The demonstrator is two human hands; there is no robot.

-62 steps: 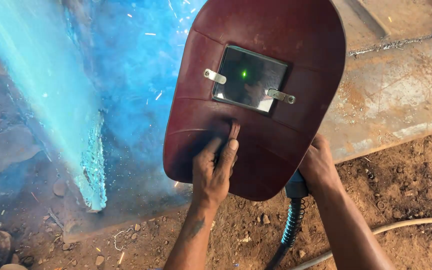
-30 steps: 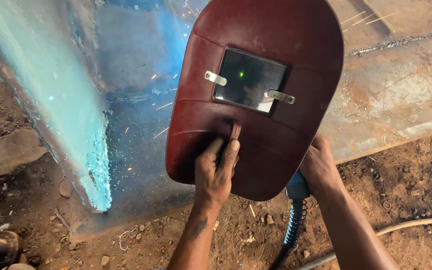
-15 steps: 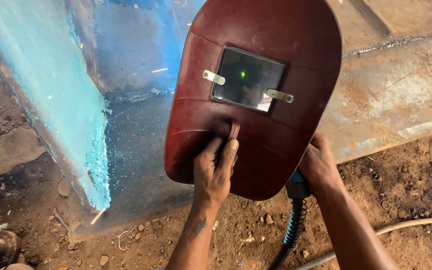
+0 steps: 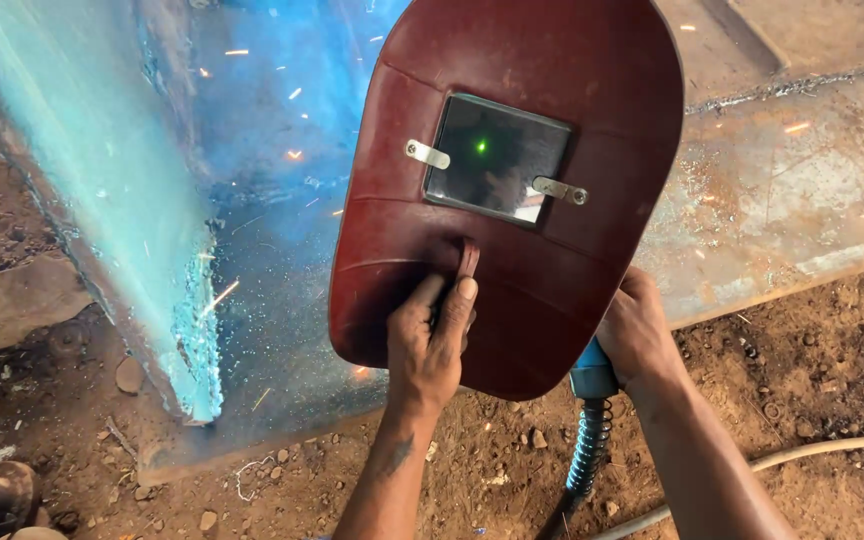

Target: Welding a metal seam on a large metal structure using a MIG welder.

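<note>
**Shield Up, Sparks Over the Plate**

Held upright in the middle of the view: a dark red welding hand shield [image 4: 522, 190], top edge cut off by the frame, rounded lower edge hanging over the near rim of a rusty steel plate [image 4: 792, 200]. Dark window [image 4: 497, 160] set in the upper half, a green dot of light glowing in it. Bare brown dirt [image 4: 812, 400] open along the near side, strewn with small stones; a pale hose [image 4: 782, 462] crossing it at lower right. To the left, blue-lit metal [image 4: 102, 200] rising at a slant, sparks scattered over it.

Left hand [image 4: 432, 345] clenched around the shield's handle [image 4: 465, 262], thumb pressed up along it. Right hand [image 4: 637, 330] wrapped tight about a blue-handled welding holder [image 4: 592, 378], its tip hidden behind the shield, ribbed blue cable [image 4: 584, 455] dropping away below.
</note>
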